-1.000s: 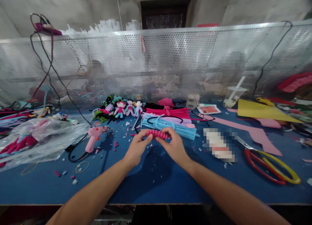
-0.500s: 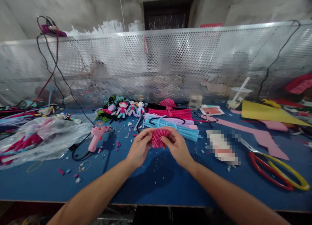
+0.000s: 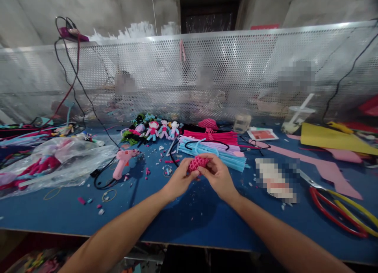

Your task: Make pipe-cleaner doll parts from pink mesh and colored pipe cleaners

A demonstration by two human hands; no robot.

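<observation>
Both my hands meet over the blue table (image 3: 183, 218), just in front of a pile of light blue, lilac and pink pipe cleaners (image 3: 212, 147). My left hand (image 3: 179, 181) and my right hand (image 3: 217, 174) pinch a small pink woven pipe-cleaner piece (image 3: 197, 162) between their fingertips, held a little above the tabletop. The piece is bunched into a compact lump, partly hidden by my right fingers.
A pink glue gun (image 3: 123, 162) with a black cord lies to the left, beside a clear plastic bag (image 3: 53, 162). Small dolls (image 3: 159, 129) stand at the back. Red and yellow scissors (image 3: 339, 204) lie right, near pink and yellow sheets (image 3: 330, 139). A perforated metal screen (image 3: 236, 68) closes the back.
The pink piece was stretched long between my hands, then folded up and bunched into a small lump. My hands came closer together. The view shifted slightly left.
</observation>
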